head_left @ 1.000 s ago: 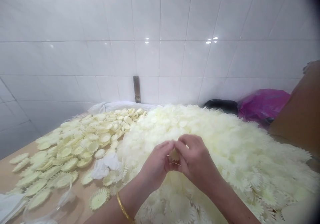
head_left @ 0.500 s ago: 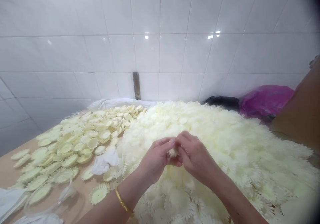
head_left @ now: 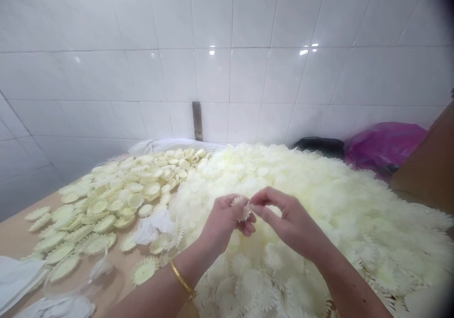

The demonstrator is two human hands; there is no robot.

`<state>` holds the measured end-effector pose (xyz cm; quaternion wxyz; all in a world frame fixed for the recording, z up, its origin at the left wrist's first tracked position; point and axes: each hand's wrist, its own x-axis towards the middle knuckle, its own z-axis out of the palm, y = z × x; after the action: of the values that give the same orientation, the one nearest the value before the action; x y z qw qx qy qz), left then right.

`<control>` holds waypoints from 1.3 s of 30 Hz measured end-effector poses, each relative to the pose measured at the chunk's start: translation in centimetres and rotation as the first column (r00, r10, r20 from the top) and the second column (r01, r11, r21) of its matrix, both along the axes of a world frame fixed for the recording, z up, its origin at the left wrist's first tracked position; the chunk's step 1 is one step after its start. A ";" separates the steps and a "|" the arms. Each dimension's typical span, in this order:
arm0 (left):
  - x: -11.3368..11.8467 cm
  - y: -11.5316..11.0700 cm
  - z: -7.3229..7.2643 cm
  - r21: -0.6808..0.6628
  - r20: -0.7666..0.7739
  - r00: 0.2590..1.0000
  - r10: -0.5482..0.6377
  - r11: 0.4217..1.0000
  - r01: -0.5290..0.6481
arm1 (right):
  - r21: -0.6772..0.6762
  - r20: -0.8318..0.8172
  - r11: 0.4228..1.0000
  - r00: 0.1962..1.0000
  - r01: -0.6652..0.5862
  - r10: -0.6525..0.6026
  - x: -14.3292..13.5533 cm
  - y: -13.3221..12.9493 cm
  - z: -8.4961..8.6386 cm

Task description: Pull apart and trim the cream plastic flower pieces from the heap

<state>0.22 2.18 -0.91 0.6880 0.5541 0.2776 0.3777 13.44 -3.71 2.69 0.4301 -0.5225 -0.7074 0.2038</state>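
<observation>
My left hand (head_left: 227,221) pinches a small, pale cream petal disc (head_left: 241,209) with a toothed edge between thumb and fingers. My right hand (head_left: 280,214) is closed at the thumb and index tips on the right edge of that disc; any finer detail at the fingertips is too small to make out. Both hands are over a large heap of pale, fringed petal pieces (head_left: 294,171). Left of it spreads a pile of firmer yellowish toothed discs (head_left: 117,204). A single toothed disc (head_left: 145,270) lies near my left forearm.
White crumpled cloth or tissue (head_left: 152,228) lies between the piles, with more white fabric (head_left: 16,280) at the lower left. A tiled wall (head_left: 213,72) stands behind. A purple plastic bag (head_left: 386,143) and a black object (head_left: 319,145) sit at the back right.
My right hand has shifted slightly right, and its fingers have opened out to a fingertip pinch. The disc in my left hand is turned and shows more of its toothed edge.
</observation>
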 end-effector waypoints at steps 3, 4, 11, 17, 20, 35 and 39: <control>0.0 0.0 -0.1 0.007 -0.020 1.000 0.023 1.000 -0.023 | 0.002 0.007 1.000 1.000 0.004 -0.004 -0.3 -0.1 -0.1; 0.1 0.0 0.0 0.009 -0.033 0.999 0.029 1.000 -0.029 | 0.010 0.017 1.000 1.000 0.020 -0.021 -0.4 0.0 -0.2; 0.1 -0.4 0.3 -0.014 -0.115 0.993 -0.021 1.000 0.020 | 0.078 0.071 0.989 0.988 0.129 -0.134 -1.1 0.2 -0.9; 0.0 -0.9 0.8 -0.021 -0.011 0.991 -0.131 0.991 0.131 | -0.115 -0.156 0.986 0.978 0.123 -0.140 -0.5 0.4 -0.5; -0.1 -0.9 0.8 -0.055 0.011 0.987 -0.158 0.986 0.159 | -0.200 -0.272 0.979 0.958 0.039 -0.094 0.1 0.7 -0.4; 0.3 -0.8 0.2 0.107 -0.146 0.989 0.019 0.994 -0.003 | -0.110 -0.127 0.991 0.988 0.070 -0.084 0.1 0.9 -0.9; 0.2 -1.2 0.6 0.038 -0.099 0.992 -0.078 0.996 0.082 | -0.108 -0.161 0.987 0.978 0.117 -0.134 0.2 1.2 -1.3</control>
<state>0.44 0.99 -0.34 0.6763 0.5970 0.2804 0.3281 13.67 -2.48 1.34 0.4740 -0.5677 -0.6233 0.2541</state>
